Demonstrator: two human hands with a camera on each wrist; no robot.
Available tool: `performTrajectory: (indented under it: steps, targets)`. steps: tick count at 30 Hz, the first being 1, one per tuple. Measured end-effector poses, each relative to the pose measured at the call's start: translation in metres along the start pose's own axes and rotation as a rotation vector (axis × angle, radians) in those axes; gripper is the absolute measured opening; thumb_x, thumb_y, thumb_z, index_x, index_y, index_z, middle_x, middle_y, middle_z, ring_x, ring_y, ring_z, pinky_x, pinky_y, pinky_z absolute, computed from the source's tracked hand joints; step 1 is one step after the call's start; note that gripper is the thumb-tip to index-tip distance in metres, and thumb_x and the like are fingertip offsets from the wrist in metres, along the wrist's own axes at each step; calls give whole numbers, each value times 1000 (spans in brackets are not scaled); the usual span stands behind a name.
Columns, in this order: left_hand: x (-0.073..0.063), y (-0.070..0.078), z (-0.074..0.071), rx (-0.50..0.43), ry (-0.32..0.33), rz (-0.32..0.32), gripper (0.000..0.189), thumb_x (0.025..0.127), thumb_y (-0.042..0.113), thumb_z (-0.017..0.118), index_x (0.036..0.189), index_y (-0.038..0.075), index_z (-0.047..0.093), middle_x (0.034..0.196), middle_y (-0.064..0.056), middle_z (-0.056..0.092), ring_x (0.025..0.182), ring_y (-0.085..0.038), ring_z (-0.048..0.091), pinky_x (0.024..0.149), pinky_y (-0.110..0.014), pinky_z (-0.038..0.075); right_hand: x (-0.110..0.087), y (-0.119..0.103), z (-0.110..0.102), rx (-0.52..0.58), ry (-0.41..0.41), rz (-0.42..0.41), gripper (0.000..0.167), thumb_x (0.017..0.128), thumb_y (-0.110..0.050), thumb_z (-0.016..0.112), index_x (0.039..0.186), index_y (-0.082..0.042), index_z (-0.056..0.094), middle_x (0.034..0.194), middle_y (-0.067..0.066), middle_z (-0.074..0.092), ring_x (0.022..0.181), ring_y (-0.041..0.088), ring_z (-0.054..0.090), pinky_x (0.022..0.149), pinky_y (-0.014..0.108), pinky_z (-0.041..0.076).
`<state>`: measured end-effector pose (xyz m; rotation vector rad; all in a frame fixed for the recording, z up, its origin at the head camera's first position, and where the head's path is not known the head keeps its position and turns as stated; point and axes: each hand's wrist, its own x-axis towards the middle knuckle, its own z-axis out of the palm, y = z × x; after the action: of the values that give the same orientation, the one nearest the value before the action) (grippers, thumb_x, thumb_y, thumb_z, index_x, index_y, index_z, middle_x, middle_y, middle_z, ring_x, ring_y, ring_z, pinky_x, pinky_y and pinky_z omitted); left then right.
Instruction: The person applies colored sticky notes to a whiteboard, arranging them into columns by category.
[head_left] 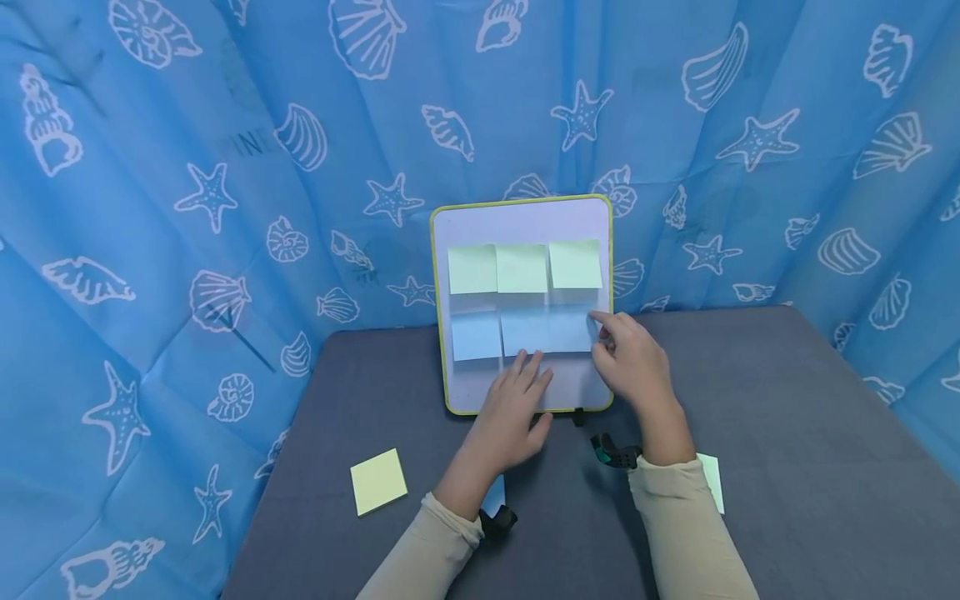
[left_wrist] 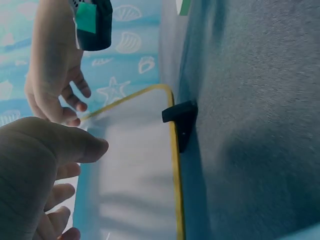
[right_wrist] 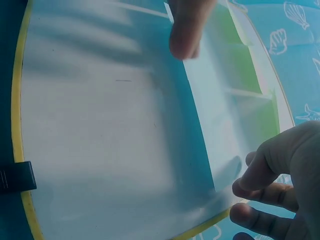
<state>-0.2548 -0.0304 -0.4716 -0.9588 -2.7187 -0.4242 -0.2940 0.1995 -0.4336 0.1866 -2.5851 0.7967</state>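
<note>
A whiteboard [head_left: 525,383] with a yellow frame stands upright on the table. Across its upper part runs a row of green sticky notes, with the right one [head_left: 575,264] slightly apart from the middle one. Below it are blue sticky notes: a left one [head_left: 476,336], a middle one [head_left: 524,331] and a right one [head_left: 572,327]. My left hand [head_left: 512,417] has its fingers spread, with fingertips at the lower edge of the middle blue note. The index fingertip of my right hand [head_left: 633,357] is at the right blue note's outer edge; the right wrist view shows its fingers loosely bent there.
On the grey table [head_left: 810,417], a yellow sticky pad [head_left: 378,482] lies at the left. A blue pad [head_left: 493,496] is partly under the left wrist, and a green pad [head_left: 711,481] shows beside the right sleeve. A black clip [left_wrist: 181,120] holds the board's bottom edge. A patterned blue curtain [head_left: 525,108] hangs behind.
</note>
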Motion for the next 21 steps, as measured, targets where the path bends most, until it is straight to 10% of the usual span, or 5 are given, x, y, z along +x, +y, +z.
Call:
performTrajectory:
  steps: [21]
  targets:
    - [-64, -31, -19, -126, 116, -105, 56, 102, 22, 72, 154, 9, 56, 167, -17, 42, 156, -38, 41, 119, -60, 45, -15, -24, 8, 16, -68, -119, 42, 98, -8, 60, 138, -11, 70, 110, 9, 69, 94, 28, 59, 68, 44, 49]
